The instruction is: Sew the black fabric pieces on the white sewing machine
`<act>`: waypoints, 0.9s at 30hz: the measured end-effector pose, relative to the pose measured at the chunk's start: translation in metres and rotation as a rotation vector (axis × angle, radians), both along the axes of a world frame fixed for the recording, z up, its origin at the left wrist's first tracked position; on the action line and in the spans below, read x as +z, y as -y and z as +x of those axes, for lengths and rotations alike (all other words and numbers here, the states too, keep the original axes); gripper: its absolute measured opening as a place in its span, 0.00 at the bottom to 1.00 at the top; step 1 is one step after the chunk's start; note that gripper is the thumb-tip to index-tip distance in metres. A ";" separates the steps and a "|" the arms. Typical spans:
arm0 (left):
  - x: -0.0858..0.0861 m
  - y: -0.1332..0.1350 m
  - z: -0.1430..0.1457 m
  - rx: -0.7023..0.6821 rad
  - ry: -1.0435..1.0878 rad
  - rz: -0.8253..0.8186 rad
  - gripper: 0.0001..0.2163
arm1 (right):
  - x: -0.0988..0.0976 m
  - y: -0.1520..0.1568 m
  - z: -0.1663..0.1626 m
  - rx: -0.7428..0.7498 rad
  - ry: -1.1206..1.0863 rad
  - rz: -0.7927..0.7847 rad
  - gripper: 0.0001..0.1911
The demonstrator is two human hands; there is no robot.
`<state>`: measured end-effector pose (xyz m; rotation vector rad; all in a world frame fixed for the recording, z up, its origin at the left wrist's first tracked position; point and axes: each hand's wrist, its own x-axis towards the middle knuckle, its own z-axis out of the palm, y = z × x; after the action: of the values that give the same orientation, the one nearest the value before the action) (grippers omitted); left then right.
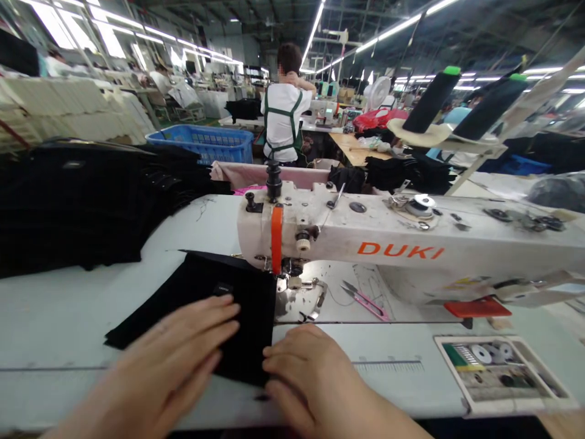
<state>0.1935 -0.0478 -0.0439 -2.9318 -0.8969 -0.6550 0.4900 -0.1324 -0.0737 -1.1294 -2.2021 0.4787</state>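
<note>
A piece of black fabric (pixel 249 323) with a small dark label (pixel 223 289) lies on the sewing machine table, its right edge running up to the needle area under the presser foot. My left hand (pixel 183 341) rests flat on the fabric just below the label, fingers stretched out and slightly blurred. At the near right edge, my right hand (pixel 315 372) has its fingers curled around the cloth, partly hiding that corner. The white sewing machine (pixel 329 225) with an orange guard (pixel 276 239) stands just beyond both hands.
Pink thread snips (pixel 365 302) lie under the machine arm. A bobbin tray (pixel 503 372) is set into the table at right. Stacked black fabric (pixel 68 201) fills the left side. Behind are a blue basket (pixel 201 140), thread cones (pixel 432 100) and a standing person (pixel 283 116).
</note>
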 end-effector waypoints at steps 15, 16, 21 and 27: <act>-0.053 0.026 0.050 -0.029 0.116 -0.128 0.16 | -0.009 -0.074 0.017 -0.423 0.409 0.069 0.03; -0.051 0.024 0.050 0.060 0.194 -0.204 0.12 | -0.008 -0.065 0.017 -0.390 0.390 0.064 0.03; -0.038 0.022 0.047 0.296 0.344 -0.361 0.11 | -0.005 0.000 0.014 -0.149 0.135 -0.025 0.09; -0.037 0.029 0.048 0.193 0.317 -0.301 0.11 | -0.012 0.022 0.000 -0.126 0.077 0.075 0.10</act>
<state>0.2413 -0.0767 -0.0811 -2.9806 -1.4011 -1.0781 0.4898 -0.1542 -0.0857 -1.2563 -2.1784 0.3012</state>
